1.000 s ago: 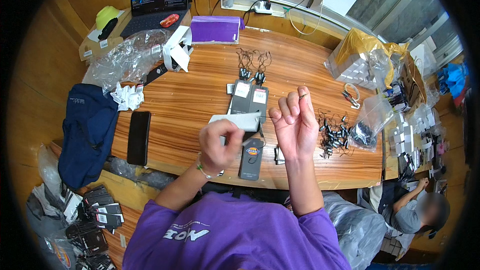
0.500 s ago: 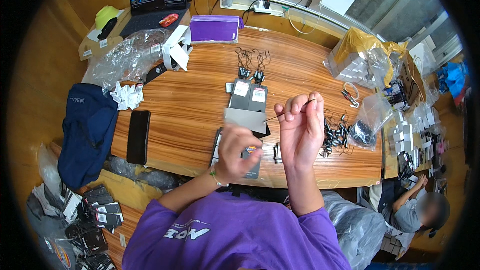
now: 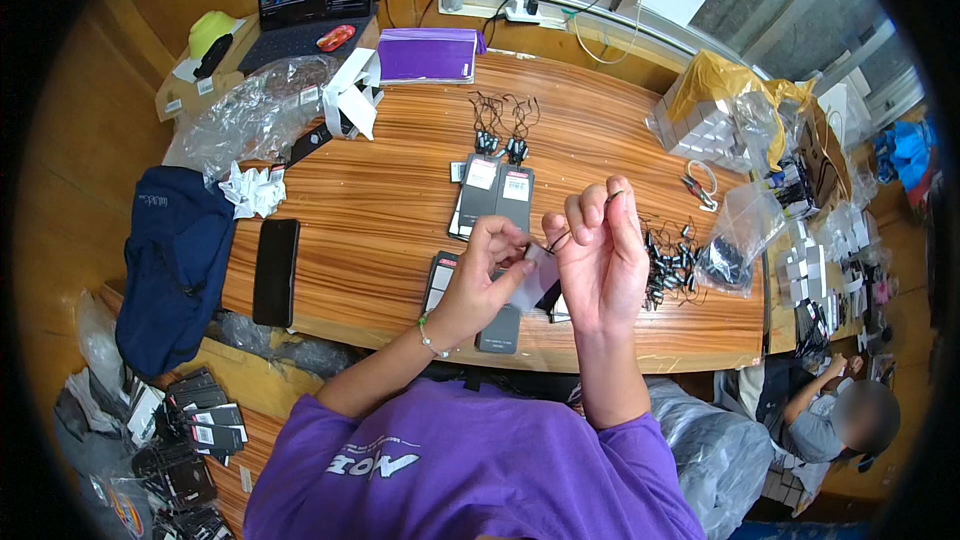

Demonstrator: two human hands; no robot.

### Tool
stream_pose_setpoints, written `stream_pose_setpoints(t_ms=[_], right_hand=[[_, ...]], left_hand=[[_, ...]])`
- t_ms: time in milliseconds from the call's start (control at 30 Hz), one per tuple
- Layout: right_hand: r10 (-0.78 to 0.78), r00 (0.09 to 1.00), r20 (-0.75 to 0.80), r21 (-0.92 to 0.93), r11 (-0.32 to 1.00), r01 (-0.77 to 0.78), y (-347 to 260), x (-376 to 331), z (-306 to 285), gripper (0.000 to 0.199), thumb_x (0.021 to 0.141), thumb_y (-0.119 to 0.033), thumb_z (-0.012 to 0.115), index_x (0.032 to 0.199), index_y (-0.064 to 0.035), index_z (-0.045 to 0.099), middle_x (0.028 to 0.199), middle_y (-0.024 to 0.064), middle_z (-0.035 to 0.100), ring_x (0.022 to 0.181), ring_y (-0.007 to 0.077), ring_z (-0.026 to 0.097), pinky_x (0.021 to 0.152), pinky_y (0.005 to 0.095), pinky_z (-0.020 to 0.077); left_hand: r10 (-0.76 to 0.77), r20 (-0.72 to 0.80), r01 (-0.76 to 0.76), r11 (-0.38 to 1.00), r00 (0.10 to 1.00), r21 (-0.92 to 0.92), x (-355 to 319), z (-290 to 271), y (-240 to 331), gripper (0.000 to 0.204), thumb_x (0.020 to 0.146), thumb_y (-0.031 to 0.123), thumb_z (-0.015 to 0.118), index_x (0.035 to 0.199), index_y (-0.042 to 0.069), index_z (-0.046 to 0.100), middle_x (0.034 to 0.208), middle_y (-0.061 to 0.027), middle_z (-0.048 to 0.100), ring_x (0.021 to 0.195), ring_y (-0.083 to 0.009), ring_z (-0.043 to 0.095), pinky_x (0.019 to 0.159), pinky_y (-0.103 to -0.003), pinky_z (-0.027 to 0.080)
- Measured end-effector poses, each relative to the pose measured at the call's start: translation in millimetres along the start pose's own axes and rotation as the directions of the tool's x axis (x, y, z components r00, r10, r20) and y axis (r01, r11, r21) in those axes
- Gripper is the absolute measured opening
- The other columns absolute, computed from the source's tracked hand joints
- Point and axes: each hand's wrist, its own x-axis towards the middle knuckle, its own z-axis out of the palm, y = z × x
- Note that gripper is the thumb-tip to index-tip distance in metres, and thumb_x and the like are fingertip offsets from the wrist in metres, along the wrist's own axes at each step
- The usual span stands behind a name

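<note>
My left hand (image 3: 478, 278) pinches the top end of a hang tag (image 3: 537, 278), which tilts downward over the table. A black cord (image 3: 562, 241) runs from the tag's end to my right hand (image 3: 603, 265), whose raised fingers pinch it near the tips. Beyond my hands lie two stacks of dark tags, a left stack (image 3: 478, 190) and a right stack (image 3: 516, 192), their cords stretched away from me. Close to my left wrist are more dark tags (image 3: 440, 280) and a grey tag (image 3: 498, 332). Right of my right hand sits a heap of loose black cords (image 3: 672, 265).
A phone (image 3: 276, 273) and a navy bag (image 3: 170, 260) are at the left. Clear plastic (image 3: 245, 115), a laptop (image 3: 310, 15) and a purple pouch (image 3: 428, 56) lie farther back. Snips (image 3: 698, 190) and bagged white boxes (image 3: 705, 130) stand right; a person (image 3: 830, 415) sits beyond.
My left hand has moved up and right, close to my right hand, and now grips the tag's end. The tag has swung from lying sideways to slanting downward. My right hand stays nearly in place.
</note>
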Motion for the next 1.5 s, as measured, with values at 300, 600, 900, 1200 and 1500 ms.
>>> stream_pose_setpoints(t_ms=[300, 600, 900, 1200, 1500], right_hand=[[0.250, 0.968, 0.025, 0.204, 0.947, -0.250, -4, 4, -2, 0.009, 0.094, -0.015, 0.038, 0.097, -0.0090, 0.044, 0.076, 0.0046, 0.044, 0.067, 0.0141, 0.044, 0.076, 0.0376, 0.0465], [0.196, 0.980, 0.026, 0.250, 0.948, -0.196, -10, 5, -1, 0.011, 0.095, -0.015, 0.037, 0.098, -0.0077, 0.045, 0.073, 0.0036, 0.043, 0.065, 0.0127, 0.042, 0.073, 0.0341, 0.0449], [0.164, 0.986, 0.038, 0.261, 0.951, -0.168, -13, 5, 1, 0.012, 0.095, -0.014, 0.037, 0.098, -0.0068, 0.045, 0.073, 0.0030, 0.043, 0.064, 0.0121, 0.041, 0.071, 0.0318, 0.0441], [0.122, 0.991, 0.056, 0.103, 0.986, -0.127, -16, 2, 0, 0.010, 0.093, -0.015, 0.042, 0.098, -0.0070, 0.044, 0.072, 0.0036, 0.044, 0.063, 0.0125, 0.043, 0.068, 0.0311, 0.0442], [-0.002, 0.991, 0.134, -0.664, 0.742, 0.092, -14, -18, 4, 0.016, 0.087, 0.001, 0.048, 0.100, -0.0036, 0.040, 0.074, 0.0065, 0.052, 0.067, 0.0118, 0.050, 0.063, 0.0238, 0.0415]], left_hand=[[-0.083, 0.382, 0.147, 0.979, 0.920, -0.142, 3, -9, 13, 0.036, 0.088, 0.026, 0.053, 0.111, 0.005, 0.035, 0.097, -0.0026, 0.042, 0.097, -0.0106, 0.043, 0.089, -0.027, 0.035], [0.052, 0.200, -0.086, 0.982, 0.978, 0.165, 7, -7, 27, 0.016, 0.092, 0.009, 0.045, 0.106, 0.002, 0.042, 0.094, -0.0045, 0.050, 0.091, -0.0096, 0.049, 0.081, -0.026, 0.041], [0.056, 0.205, -0.058, 0.998, 0.977, 0.007, 4, -13, 30, 0.015, 0.083, 0.001, 0.056, 0.094, 0.003, 0.047, 0.093, -0.0044, 0.049, 0.091, -0.0111, 0.052, 0.085, -0.026, 0.042], [0.125, 0.106, -0.148, 0.957, 0.986, 0.250, 3, -10, 38, 0.017, 0.080, 0.013, 0.065, 0.084, 0.001, 0.054, 0.099, -0.0068, 0.049, 0.088, -0.0157, 0.054, 0.081, -0.027, 0.044], [0.280, -0.070, -0.233, 0.893, 0.957, 0.384, 3, -14, 51, 0.014, 0.078, 0.013, 0.066, 0.080, 0.001, 0.059, 0.073, -0.0042, 0.059, 0.070, -0.0129, 0.056, 0.066, -0.024, 0.044]])
